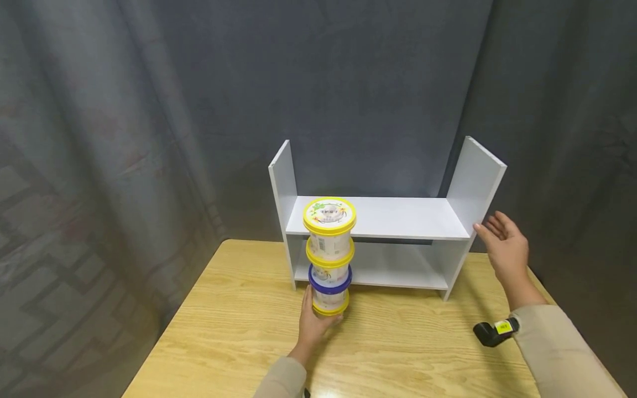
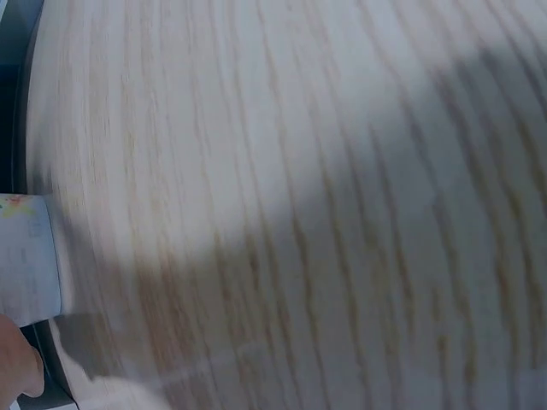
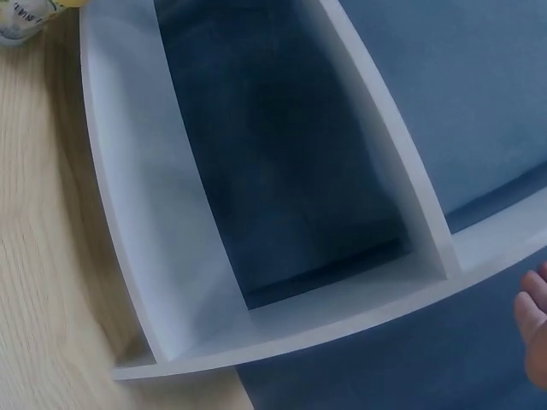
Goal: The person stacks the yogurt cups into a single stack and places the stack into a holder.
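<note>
My left hand (image 1: 312, 326) grips the bottom of a stack of round tubs (image 1: 329, 275) at the front left of a white shelf (image 1: 405, 218). Yellow lids cap the upper two tubs; a blue lid lies lower, and a yellow rim shows at the bottom. In the left wrist view, a white tub (image 2: 27, 260) and part of the hand (image 2: 17, 367) appear at the left edge. My right hand (image 1: 507, 251) is beside the shelf's right side panel, fingers loosely bent, thumb tip right at the panel's edge. It holds nothing.
The two-tier shelf stands at the back of a wooden table (image 1: 239, 331), its side panels rising above the upper board. Grey curtains (image 1: 373, 83) hang behind and on both sides. A black device (image 1: 492, 333) with a yellow label is strapped to the right wrist.
</note>
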Demonstrator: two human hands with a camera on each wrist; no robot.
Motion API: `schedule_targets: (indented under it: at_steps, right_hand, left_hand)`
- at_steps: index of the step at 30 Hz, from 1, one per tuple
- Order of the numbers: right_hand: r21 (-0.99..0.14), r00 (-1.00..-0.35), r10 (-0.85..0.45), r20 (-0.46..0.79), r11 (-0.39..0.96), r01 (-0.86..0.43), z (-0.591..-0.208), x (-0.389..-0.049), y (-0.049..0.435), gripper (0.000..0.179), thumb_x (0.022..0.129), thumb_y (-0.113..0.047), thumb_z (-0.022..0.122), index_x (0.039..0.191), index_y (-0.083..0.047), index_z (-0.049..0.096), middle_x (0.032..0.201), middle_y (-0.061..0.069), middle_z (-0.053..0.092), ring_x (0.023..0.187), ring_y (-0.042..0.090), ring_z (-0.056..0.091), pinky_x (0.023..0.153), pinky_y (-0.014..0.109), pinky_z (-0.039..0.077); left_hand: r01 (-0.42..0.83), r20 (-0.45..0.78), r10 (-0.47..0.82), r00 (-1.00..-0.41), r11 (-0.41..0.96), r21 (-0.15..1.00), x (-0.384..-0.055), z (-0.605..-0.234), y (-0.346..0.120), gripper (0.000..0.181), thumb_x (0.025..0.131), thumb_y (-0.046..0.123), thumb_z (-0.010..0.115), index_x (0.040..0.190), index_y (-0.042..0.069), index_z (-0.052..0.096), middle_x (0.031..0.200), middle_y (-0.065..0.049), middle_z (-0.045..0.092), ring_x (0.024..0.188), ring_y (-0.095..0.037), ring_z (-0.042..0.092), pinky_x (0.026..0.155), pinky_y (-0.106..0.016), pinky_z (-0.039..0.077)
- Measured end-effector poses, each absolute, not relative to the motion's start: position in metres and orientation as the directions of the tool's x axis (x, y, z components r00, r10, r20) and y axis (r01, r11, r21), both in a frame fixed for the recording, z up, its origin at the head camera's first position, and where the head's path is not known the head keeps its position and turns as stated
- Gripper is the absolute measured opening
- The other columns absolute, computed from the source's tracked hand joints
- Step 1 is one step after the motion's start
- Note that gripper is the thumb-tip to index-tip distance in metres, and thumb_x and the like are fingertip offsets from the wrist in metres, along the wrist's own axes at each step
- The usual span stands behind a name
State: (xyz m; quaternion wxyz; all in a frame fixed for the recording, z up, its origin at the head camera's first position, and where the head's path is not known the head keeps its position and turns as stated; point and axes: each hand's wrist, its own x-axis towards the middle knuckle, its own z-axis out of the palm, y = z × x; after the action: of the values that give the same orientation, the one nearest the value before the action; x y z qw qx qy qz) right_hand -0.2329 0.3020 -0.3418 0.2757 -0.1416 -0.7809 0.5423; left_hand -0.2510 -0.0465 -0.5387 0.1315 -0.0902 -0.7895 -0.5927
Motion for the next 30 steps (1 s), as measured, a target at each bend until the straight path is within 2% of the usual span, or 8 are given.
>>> schedule_targets:
  at_steps: [3, 9, 13, 17, 26, 30]
  right_hand:
    - [-0.936, -0.796, 0.545, 0.262, 0.346, -0.07, -0.341, -0.241, 0.3, 0.061, 0.084, -0.021, 0.054, 0.135, -0.004, 0.025, 0.134, 0.018, 0.031, 0.119, 0.018, 0.036, 0.094, 0.02, 0.033]
    - [-0.949, -0.773, 0.599, 0.209, 0.316, -0.011, -0.341, -0.251, 0.299, 0.055, 0.084, -0.024, 0.054, 0.132, -0.005, 0.034, 0.131, 0.014, 0.037, 0.114, 0.014, 0.04, 0.094, 0.028, 0.034]
    - [-0.962, -0.751, 0.636, 0.176, 0.272, 0.005, -0.341, -0.254, 0.302, 0.05, 0.084, -0.023, 0.054, 0.129, -0.006, 0.039, 0.128, 0.013, 0.04, 0.112, 0.01, 0.042, 0.094, 0.025, 0.035]
    - [-0.971, -0.737, 0.659, 0.15, 0.239, 0.016, -0.341, -0.255, 0.303, 0.048, 0.084, -0.023, 0.054, 0.128, -0.007, 0.041, 0.127, 0.012, 0.04, 0.112, 0.01, 0.041, 0.094, 0.024, 0.034]
    - [-0.954, -0.704, 0.687, 0.182, 0.296, 0.043, -0.341, -0.26, 0.3, 0.04, 0.086, -0.021, 0.051, 0.124, -0.007, 0.047, 0.121, 0.014, 0.047, 0.103, 0.007, 0.048, 0.089, 0.023, 0.039]
    - [-0.922, -0.72, 0.661, 0.212, 0.378, 0.076, -0.341, -0.259, 0.3, 0.041, 0.087, -0.023, 0.048, 0.124, -0.006, 0.046, 0.12, 0.015, 0.048, 0.105, 0.014, 0.047, 0.089, 0.028, 0.04]
  left_hand:
    - [0.298, 0.316, -0.028, -0.948, 0.265, 0.917, -0.247, -0.534, -0.045, 0.104, 0.053, 0.013, 0.081, 0.135, 0.0, 0.018, 0.137, -0.021, 0.021, 0.124, -0.036, 0.02, 0.102, -0.047, 0.016]
    - [0.318, 0.333, -0.05, -0.941, 0.194, 0.928, -0.229, -0.506, -0.039, 0.099, 0.052, -0.002, 0.078, 0.133, -0.004, 0.02, 0.133, -0.026, 0.022, 0.12, -0.042, 0.022, 0.1, -0.051, 0.015]
    - [0.312, 0.329, -0.062, -0.942, 0.191, 0.931, -0.236, -0.52, -0.039, 0.096, 0.052, -0.002, 0.078, 0.132, -0.001, 0.025, 0.131, -0.022, 0.028, 0.118, -0.039, 0.027, 0.1, -0.051, 0.017]
    - [0.282, 0.301, -0.056, -0.952, 0.218, 0.934, -0.245, -0.537, -0.041, 0.094, 0.052, 0.005, 0.08, 0.131, 0.005, 0.03, 0.131, -0.015, 0.03, 0.118, -0.033, 0.03, 0.101, -0.047, 0.02]
    - [0.275, 0.285, -0.007, -0.959, 0.23, 0.933, -0.246, -0.544, -0.047, 0.091, 0.052, 0.012, 0.081, 0.13, 0.014, 0.034, 0.13, -0.006, 0.034, 0.117, -0.027, 0.034, 0.1, -0.045, 0.022]
    - [0.256, 0.256, 0.027, -0.966, 0.205, 0.945, -0.242, -0.54, -0.048, 0.093, 0.053, 0.008, 0.08, 0.132, 0.014, 0.031, 0.131, -0.006, 0.032, 0.118, -0.027, 0.032, 0.101, -0.045, 0.021]
